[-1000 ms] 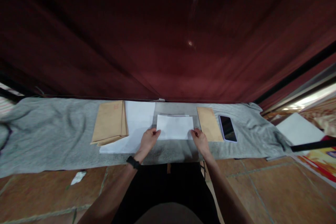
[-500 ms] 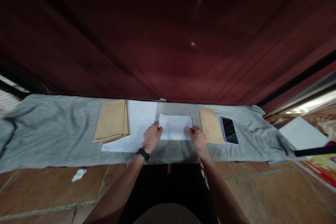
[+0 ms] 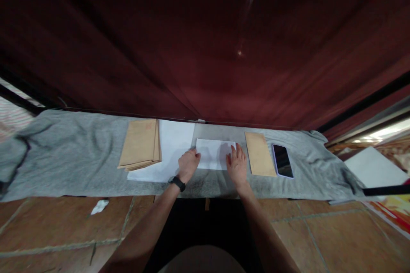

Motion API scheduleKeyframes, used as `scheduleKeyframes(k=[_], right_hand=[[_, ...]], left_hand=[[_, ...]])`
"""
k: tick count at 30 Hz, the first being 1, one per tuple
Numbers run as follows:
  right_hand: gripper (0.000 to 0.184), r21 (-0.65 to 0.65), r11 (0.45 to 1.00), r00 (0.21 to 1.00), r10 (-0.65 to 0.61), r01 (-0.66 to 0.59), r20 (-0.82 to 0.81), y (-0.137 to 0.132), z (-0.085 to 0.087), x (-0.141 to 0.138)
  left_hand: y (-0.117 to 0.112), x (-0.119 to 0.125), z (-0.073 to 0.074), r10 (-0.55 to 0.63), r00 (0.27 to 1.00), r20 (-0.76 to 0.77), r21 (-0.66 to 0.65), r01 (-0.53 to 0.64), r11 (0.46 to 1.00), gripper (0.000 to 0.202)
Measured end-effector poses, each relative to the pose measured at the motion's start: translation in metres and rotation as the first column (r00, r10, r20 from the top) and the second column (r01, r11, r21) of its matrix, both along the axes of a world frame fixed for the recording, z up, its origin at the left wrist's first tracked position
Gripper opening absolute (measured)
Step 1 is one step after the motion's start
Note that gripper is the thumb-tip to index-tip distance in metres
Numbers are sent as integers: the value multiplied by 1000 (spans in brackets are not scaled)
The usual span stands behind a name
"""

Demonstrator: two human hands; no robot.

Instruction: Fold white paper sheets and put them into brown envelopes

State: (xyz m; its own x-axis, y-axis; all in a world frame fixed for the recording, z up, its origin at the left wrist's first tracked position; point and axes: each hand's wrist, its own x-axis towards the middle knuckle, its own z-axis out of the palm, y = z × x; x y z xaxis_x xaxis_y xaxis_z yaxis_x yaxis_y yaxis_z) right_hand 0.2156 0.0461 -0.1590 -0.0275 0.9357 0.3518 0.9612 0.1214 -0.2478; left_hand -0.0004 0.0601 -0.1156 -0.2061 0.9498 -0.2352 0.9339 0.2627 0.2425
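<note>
A folded sheet of white paper [image 3: 211, 154] lies flat on the grey cloth, between my two hands. My left hand [image 3: 188, 164], with a black band on its wrist, pinches the paper's left edge between thumb and fingers. On the right end of the paper rests my right hand [image 3: 237, 165], its fingers spread and gripping nothing. To the left are larger white sheets [image 3: 174, 145], partly covered by a stack of brown envelopes [image 3: 141, 143]. A single brown envelope [image 3: 260, 153] lies just right of my right hand.
A phone [image 3: 282, 161] lies right of the single envelope. The grey cloth [image 3: 80, 153] covers the long narrow surface, with a dark red panel [image 3: 205, 51] rising behind it. A crumpled white scrap [image 3: 100, 207] is on the tiled floor. Far right is a white board [image 3: 374, 166].
My right hand has let go of the paper's right edge and opened, its fingers now spread over that end. My left hand keeps its pinch. The view has shifted slightly.
</note>
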Motion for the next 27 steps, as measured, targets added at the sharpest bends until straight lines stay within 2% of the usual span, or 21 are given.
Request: scheduleKeyframes(k=[2, 4, 10, 12, 14, 15, 17, 19, 20, 24, 27], right_hand=[[49, 3, 996, 996, 91, -91, 0, -1, -7, -7], [50, -10, 991, 991, 130, -130, 18, -4, -15, -12], [51, -25, 992, 990, 126, -124, 60, -11, -29, -14], [52, -22, 992, 990, 124, -123, 60, -11, -30, -14], [52, -24, 992, 991, 122, -121, 62, -11, -29, -14], [52, -28, 992, 991, 121, -120, 64, -11, -28, -14], [53, -42, 991, 989, 127, -124, 71, -12, -27, -14], [54, -61, 988, 986, 145, -140, 82, -12, -26, -14], [55, -70, 987, 984, 153, -147, 89, -13, -26, -13], [53, -75, 988, 985, 142, -135, 98, -12, -25, -13], [51, -56, 991, 988, 127, -122, 88, -11, -26, -15]], left_hand=[[0, 1, 1, -8, 1000, -5, -1, 8, 1000, 33], [0, 1, 2, -11, 1000, -12, -3, 11, 1000, 32], [-3, 2, 7, -7, 999, -33, 16, 7, 1000, 33], [-7, 6, 9, -14, 998, -55, 73, 18, 997, 36], [-13, 15, 8, -71, 993, -89, 188, 86, 978, 39], [-16, 21, 6, -131, 986, -104, 256, 153, 954, 41], [-21, 35, -4, -310, 944, -115, 367, 331, 869, 45], [-24, 47, -18, -490, 865, -107, 419, 486, 767, 50], [-25, 51, -26, -534, 839, -102, 426, 522, 739, 51], [-26, 50, -51, -526, 846, -86, 404, 512, 758, 54], [-25, 38, -58, -501, 861, -88, 395, 492, 776, 56]])
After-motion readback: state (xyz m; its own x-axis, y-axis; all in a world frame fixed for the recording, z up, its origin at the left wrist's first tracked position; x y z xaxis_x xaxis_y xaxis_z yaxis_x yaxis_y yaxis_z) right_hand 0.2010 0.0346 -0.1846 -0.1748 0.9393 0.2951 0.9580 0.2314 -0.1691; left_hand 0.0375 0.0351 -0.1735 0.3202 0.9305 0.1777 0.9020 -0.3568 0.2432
